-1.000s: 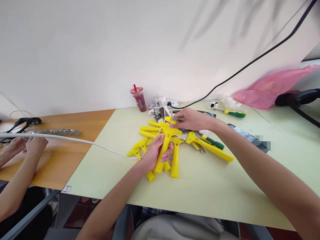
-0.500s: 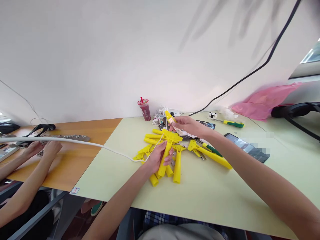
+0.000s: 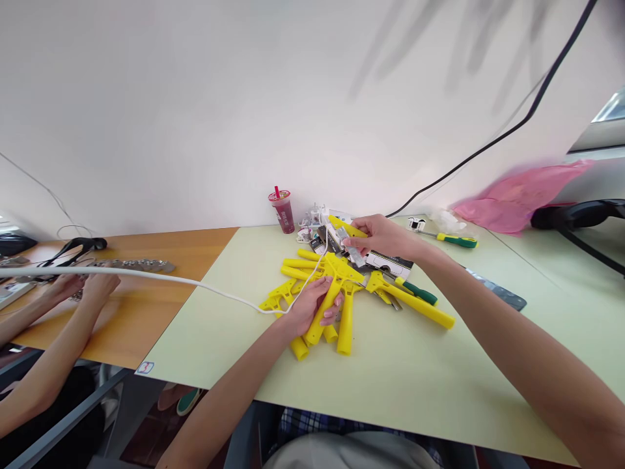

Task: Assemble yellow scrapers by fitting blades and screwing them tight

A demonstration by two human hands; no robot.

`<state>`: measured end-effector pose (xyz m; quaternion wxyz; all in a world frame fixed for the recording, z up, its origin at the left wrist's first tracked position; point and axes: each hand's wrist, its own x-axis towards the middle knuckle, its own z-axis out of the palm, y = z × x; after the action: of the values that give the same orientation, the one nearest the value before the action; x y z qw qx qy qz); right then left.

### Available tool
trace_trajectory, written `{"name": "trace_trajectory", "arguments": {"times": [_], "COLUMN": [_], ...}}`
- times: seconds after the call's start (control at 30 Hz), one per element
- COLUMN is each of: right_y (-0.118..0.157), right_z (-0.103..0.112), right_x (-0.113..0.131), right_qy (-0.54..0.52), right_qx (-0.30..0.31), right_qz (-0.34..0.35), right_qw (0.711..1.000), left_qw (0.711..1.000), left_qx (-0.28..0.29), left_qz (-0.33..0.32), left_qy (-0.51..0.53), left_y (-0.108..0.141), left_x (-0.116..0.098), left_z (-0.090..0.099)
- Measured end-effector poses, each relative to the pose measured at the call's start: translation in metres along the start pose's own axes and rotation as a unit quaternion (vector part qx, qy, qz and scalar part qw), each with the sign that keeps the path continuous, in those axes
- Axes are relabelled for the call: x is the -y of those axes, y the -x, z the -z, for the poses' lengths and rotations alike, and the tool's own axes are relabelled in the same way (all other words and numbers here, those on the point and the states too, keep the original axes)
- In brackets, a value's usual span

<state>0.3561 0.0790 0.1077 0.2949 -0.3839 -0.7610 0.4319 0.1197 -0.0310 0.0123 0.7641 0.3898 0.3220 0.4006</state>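
My left hand (image 3: 312, 309) is closed around the handle of a yellow plastic scraper (image 3: 325, 306), its wide head turned up and away from me. Just above that head, my right hand (image 3: 378, 236) pinches a flat yellow plastic piece (image 3: 343, 226) and a small silvery, see-through strip (image 3: 352, 249); whether that strip is a blade or a packet I cannot tell. Several more yellow scraper parts (image 3: 346, 326) lie heaped beneath and around my left hand. A long yellow handle (image 3: 424, 307) rests to the right, beside a green-handled tool (image 3: 417, 292).
A red drink cup (image 3: 282, 212) stands against the wall. Dark and white boxes (image 3: 390, 264) lie behind the heap. Further right are a screwdriver (image 3: 456, 241), a phone (image 3: 502, 293) and a pink bag (image 3: 517, 198). A white cable (image 3: 219, 293) crosses from the left, where a co-worker's hands (image 3: 95, 283) are busy.
My right hand has shifted slightly right and up, and the yellow piece in it has turned. The silvery strip now shows beneath its fingers. My left hand stays around the scraper.
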Motion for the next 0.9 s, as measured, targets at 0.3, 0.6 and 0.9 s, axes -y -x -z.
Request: {"name": "trace_trajectory", "arguments": {"times": [0.3, 0.6, 0.9], "right_y": [0.001, -0.001, 0.002], "right_z": [-0.01, -0.011, -0.031], "right_x": [-0.009, -0.012, -0.005], "right_qy": [0.078, 0.132, 0.232], "right_qx": [0.096, 0.055, 0.045], "right_qz": [-0.019, 0.019, 0.038], "right_qw": [0.992, 0.989, 0.971], "left_qw": [1.0, 0.999, 0.999], "left_qx": [0.01, 0.02, 0.003], "left_qz": [0.019, 0.015, 0.018], "left_qy": [0.01, 0.038, 0.031], "left_y": [0.002, 0.001, 0.002], "left_x": [-0.002, -0.002, -0.004], "left_z": [-0.001, -0.001, -0.003]}}
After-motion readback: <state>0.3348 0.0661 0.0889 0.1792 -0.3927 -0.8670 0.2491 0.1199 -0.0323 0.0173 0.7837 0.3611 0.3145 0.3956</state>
